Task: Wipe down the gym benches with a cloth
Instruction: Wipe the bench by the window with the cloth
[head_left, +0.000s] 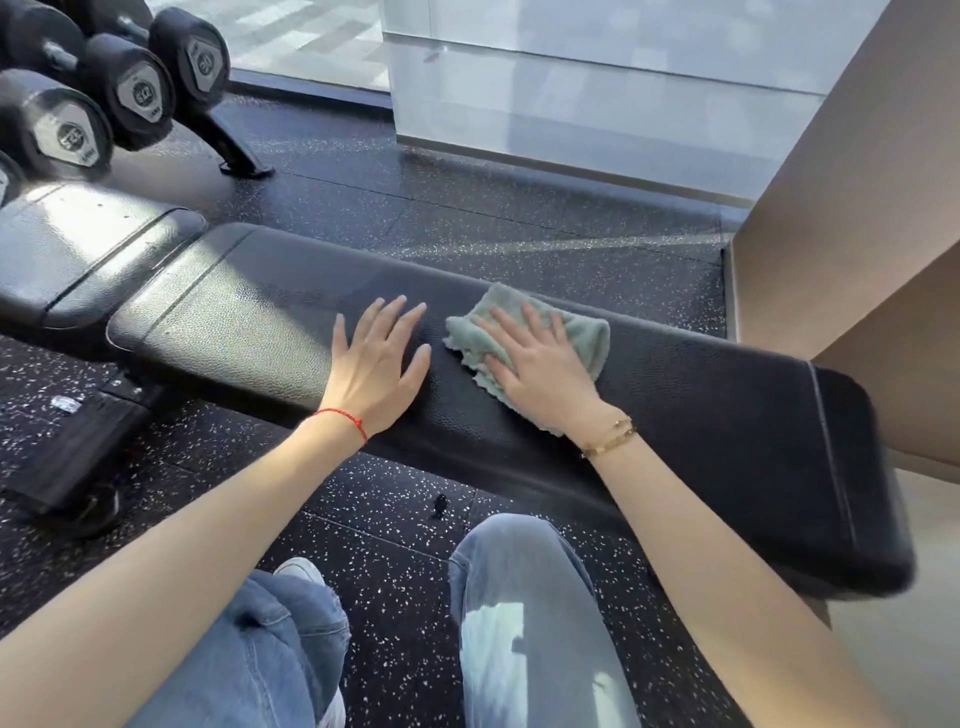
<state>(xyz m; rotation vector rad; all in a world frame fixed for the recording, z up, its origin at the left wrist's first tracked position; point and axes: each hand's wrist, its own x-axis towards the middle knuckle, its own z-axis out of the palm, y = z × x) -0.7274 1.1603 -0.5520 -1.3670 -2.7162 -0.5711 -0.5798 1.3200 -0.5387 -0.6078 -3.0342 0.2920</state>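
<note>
A long black padded gym bench (727, 415) runs from left to right in front of me. My right hand (535, 364) lies flat with straight fingers on a pale green cloth (582, 332), pressing it onto the pad near its middle. Just left of the cloth, my left hand (376, 364) rests open and flat on the bare pad, fingers spread. The palm covers part of the cloth.
The bench's separate seat pad (88, 260) sits at the left above its black frame (67, 447). A rack of black dumbbells (130, 88) stands at the far left. A tan wall (852, 218) rises close on the right. Speckled black floor (395, 545) surrounds my knees.
</note>
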